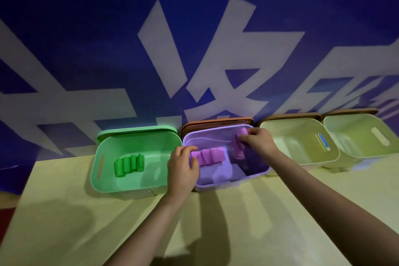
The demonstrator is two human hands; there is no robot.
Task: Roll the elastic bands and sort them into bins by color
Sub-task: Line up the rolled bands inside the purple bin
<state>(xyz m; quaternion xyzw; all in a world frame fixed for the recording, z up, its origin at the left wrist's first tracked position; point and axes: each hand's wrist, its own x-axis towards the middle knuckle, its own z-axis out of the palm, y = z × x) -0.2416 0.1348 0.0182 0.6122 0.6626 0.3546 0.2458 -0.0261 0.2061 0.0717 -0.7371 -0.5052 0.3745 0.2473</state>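
Placing step: right hand [258, 139] pinches a pink roll [239, 147] over the purple bin [216, 182]; left hand [183, 168] steadies the row [208, 156], fingers relaxed; next, set it alongside.

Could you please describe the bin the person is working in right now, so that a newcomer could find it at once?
Four open bins stand in a row along the blue wall at the back of the table. Counting from the left, it is the second, the purple bin, beside the green bin. It alone holds pink rolls, and both hands reach into it.
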